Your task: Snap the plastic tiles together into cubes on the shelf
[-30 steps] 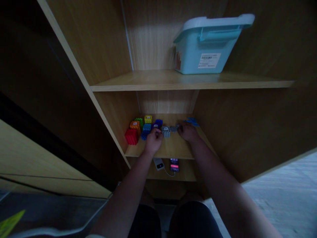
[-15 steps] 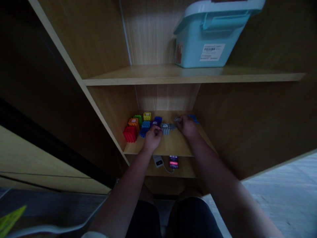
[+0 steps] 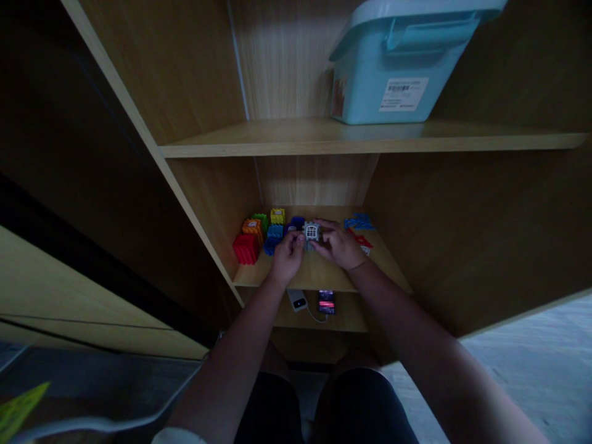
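Observation:
A grey plastic toy building piece with a white lattice window (image 3: pixel 311 231) is between my hands, above the middle shelf. My right hand (image 3: pixel 341 245) grips it from the right, thumb below and fingers along the top. Closed in a pinch, my left hand (image 3: pixel 287 256) is at its left edge. Just left of my hands stand coloured toy pieces in stacks: dark blue (image 3: pixel 272 246), light blue (image 3: pixel 275 231), purple-blue (image 3: pixel 296 222), yellow (image 3: pixel 277 216), green (image 3: pixel 263 220), orange (image 3: pixel 252 226) and red (image 3: pixel 246 248). The shelf directly behind the grey piece is hidden.
Blue flat pieces (image 3: pixel 359 221) and red pieces (image 3: pixel 363 240) lie at the right of the middle shelf. Above, a light-blue plastic bin (image 3: pixel 383 80) stands on the upper shelf (image 3: pixel 277 139). A lit phone (image 3: pixel 326 302) and a white cabled device (image 3: pixel 296 300) rest on the shelf below.
My right hand has moved left from beside the blue pieces to meet my left hand at the grey piece. The red pieces at the right, hidden before, now show.

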`<action>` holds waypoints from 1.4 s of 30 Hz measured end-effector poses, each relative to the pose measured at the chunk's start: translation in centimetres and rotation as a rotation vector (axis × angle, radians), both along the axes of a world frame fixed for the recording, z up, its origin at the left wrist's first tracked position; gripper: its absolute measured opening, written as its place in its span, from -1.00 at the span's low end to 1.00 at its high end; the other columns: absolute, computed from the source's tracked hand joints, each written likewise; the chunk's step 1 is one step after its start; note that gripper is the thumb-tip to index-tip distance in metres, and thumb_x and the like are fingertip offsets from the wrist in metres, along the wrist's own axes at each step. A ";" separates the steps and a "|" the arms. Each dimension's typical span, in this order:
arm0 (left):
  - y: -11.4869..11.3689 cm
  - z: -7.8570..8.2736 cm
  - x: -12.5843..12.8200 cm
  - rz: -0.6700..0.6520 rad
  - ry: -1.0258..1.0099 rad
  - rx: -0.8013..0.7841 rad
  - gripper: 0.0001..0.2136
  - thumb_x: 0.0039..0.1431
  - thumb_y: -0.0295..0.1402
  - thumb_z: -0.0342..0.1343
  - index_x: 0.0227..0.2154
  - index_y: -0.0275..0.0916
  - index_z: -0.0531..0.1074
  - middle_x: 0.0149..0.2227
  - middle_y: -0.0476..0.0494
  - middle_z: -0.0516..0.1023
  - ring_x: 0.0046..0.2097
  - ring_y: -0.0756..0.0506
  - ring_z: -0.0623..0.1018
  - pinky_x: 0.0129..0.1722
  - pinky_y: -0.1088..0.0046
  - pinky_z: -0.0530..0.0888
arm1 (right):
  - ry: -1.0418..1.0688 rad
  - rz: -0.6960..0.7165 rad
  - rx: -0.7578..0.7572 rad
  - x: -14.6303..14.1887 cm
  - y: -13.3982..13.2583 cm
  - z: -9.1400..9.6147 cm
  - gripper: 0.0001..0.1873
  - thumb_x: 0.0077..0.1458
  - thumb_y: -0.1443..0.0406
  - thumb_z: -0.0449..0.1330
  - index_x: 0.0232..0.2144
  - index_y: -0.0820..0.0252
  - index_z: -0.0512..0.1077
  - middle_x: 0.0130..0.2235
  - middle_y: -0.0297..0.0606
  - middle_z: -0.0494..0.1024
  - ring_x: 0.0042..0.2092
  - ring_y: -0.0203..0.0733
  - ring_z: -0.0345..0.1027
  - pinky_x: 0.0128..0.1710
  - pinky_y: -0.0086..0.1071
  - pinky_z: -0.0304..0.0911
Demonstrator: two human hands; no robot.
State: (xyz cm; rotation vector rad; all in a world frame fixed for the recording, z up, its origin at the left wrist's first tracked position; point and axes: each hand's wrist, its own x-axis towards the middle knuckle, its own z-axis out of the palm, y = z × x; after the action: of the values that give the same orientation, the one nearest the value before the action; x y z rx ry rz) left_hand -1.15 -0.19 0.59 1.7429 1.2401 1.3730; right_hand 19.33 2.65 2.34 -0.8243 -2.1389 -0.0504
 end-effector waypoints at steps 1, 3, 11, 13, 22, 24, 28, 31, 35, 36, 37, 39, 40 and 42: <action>0.1 -0.2 0.0 0.004 0.004 -0.005 -0.66 0.47 -0.02 -0.04 -0.16 -0.16 0.46 -0.48 0.04 0.45 -0.44 -0.02 0.44 -0.37 0.51 0.36 | -0.005 0.031 0.003 -0.2 -0.1 0.0 -0.78 0.38 0.12 0.20 -0.30 0.05 0.33 0.25 0.05 0.51 0.31 0.00 0.39 0.23 0.02 0.39; 0.3 -0.4 -0.1 0.021 0.000 -0.022 -0.67 0.47 -0.01 -0.03 -0.22 -0.16 0.44 -0.48 0.04 0.43 -0.44 -0.02 0.42 -0.38 0.51 0.35 | -0.008 0.065 0.006 -0.5 -0.2 0.0 -0.77 0.39 0.10 0.20 -0.29 0.05 0.34 0.26 0.05 0.51 0.30 -0.01 0.40 0.23 0.01 0.41; 0.4 -0.4 0.0 0.030 -0.044 0.006 -0.71 0.46 -0.08 0.03 -0.27 -0.17 0.43 -0.51 0.07 0.39 -0.43 -0.01 0.41 -0.38 0.53 0.35 | 0.085 0.055 0.066 -0.2 0.6 -0.8 -0.72 0.27 0.07 0.37 -0.19 0.06 0.40 0.11 -0.01 0.61 0.17 0.07 0.51 0.15 0.08 0.47; 0.4 -0.4 0.0 0.037 -0.050 0.026 -0.71 0.45 -0.08 0.05 -0.28 -0.18 0.44 -0.50 0.07 0.42 -0.42 -0.02 0.43 -0.36 0.53 0.36 | 0.116 0.070 0.102 -0.1 0.8 -0.9 -0.69 0.23 0.09 0.41 -0.16 0.04 0.39 0.07 -0.04 0.63 0.13 0.09 0.53 0.11 0.09 0.49; 0.6 -0.5 0.0 0.049 -0.046 0.032 -0.71 0.45 -0.09 0.04 -0.27 -0.18 0.46 -0.46 0.04 0.49 -0.37 -0.03 0.49 -0.33 0.52 0.37 | 0.151 0.060 0.067 -0.3 0.6 -0.6 -0.65 0.24 0.09 0.41 -0.07 0.01 0.38 0.13 -0.07 0.61 0.17 0.10 0.51 0.15 0.10 0.45; 0.6 -0.4 0.0 0.056 -0.042 0.029 -0.70 0.45 -0.07 0.05 -0.27 -0.18 0.47 -0.46 0.03 0.50 -0.36 -0.04 0.50 -0.33 0.52 0.39 | 0.150 0.055 0.063 -0.2 0.5 -0.6 -0.66 0.24 0.10 0.41 -0.08 0.01 0.38 0.11 -0.08 0.62 0.15 0.09 0.51 0.13 0.08 0.45; 0.5 -0.4 -0.1 0.081 -0.037 0.041 -0.68 0.46 -0.05 0.04 -0.22 -0.19 0.51 -0.46 0.00 0.53 -0.34 -0.07 0.54 -0.30 0.48 0.43 | 0.188 0.020 0.007 0.1 0.5 -0.7 -0.62 0.20 0.08 0.43 -0.10 0.01 0.37 0.06 -0.10 0.64 0.11 0.10 0.51 0.12 0.06 0.43; 0.5 -0.4 -0.1 0.101 -0.032 0.046 -0.68 0.49 -0.07 0.01 -0.14 -0.18 0.53 -0.42 -0.03 0.57 -0.33 -0.08 0.57 -0.28 0.46 0.46 | 0.284 -0.024 -0.070 0.6 0.7 -1.1 -0.58 0.19 0.05 0.43 -0.09 0.01 0.33 0.06 -0.11 0.62 0.10 0.07 0.51 0.13 0.03 0.42; 0.8 -0.2 0.0 0.138 -0.011 0.054 -0.79 0.49 -0.21 0.04 -0.11 -0.17 0.53 -0.26 -0.08 0.66 -0.22 -0.09 0.64 -0.17 0.44 0.50 | 0.383 -0.027 -0.208 1.1 1.1 -1.7 -0.58 0.18 0.05 0.41 -0.13 -0.01 0.28 0.02 -0.17 0.63 0.04 0.02 0.54 0.10 -0.03 0.43; 0.8 -0.1 0.0 0.143 0.000 0.052 -0.83 0.47 -0.27 0.06 -0.10 -0.18 0.52 -0.23 -0.09 0.67 -0.20 -0.09 0.64 -0.16 0.44 0.51 | 0.393 -0.024 -0.237 1.1 1.3 -1.8 -0.58 0.17 0.04 0.41 -0.13 -0.01 0.28 0.01 -0.19 0.63 0.03 0.01 0.54 0.09 -0.04 0.44; 0.9 -0.1 0.0 0.146 0.014 0.043 -0.85 0.44 -0.33 0.07 -0.08 -0.19 0.52 -0.22 -0.10 0.68 -0.21 -0.09 0.65 -0.16 0.43 0.51 | 0.398 -0.020 -0.259 1.1 1.4 -1.9 -0.58 0.16 0.04 0.41 -0.14 -0.01 0.28 0.00 -0.19 0.63 0.02 0.00 0.54 0.09 -0.05 0.44; 0.9 0.0 0.0 0.150 0.045 0.012 -0.84 0.39 -0.40 0.10 -0.05 -0.20 0.52 -0.29 -0.08 0.67 -0.27 -0.09 0.64 -0.22 0.43 0.50 | 0.397 -0.021 -0.285 1.0 1.6 -2.1 -0.57 0.15 0.04 0.42 -0.13 -0.01 0.30 -0.01 -0.20 0.63 0.02 -0.01 0.54 0.09 -0.07 0.44; 0.8 0.1 0.0 0.154 0.061 -0.004 -0.83 0.37 -0.42 0.11 -0.04 -0.21 0.52 -0.34 -0.06 0.65 -0.31 -0.09 0.63 -0.26 0.43 0.48 | 0.394 -0.024 -0.291 1.0 1.7 -2.3 -0.57 0.14 0.03 0.42 -0.12 -0.01 0.31 -0.01 -0.21 0.62 0.02 -0.01 0.54 0.09 -0.07 0.44; 0.7 0.1 0.1 0.162 0.082 -0.020 -0.81 0.34 -0.43 0.13 -0.04 -0.21 0.52 -0.39 -0.03 0.62 -0.38 -0.08 0.60 -0.32 0.45 0.44 | 0.388 -0.032 -0.297 0.9 1.9 -2.5 -0.56 0.13 0.03 0.43 -0.11 -0.01 0.32 -0.02 -0.21 0.62 0.01 -0.01 0.54 0.09 -0.06 0.44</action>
State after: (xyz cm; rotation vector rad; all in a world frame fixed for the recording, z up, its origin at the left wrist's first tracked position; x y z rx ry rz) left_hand -1.08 0.56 0.72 1.7320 1.4628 1.3860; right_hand 20.21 4.56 -0.16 -0.9507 -1.7870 0.3893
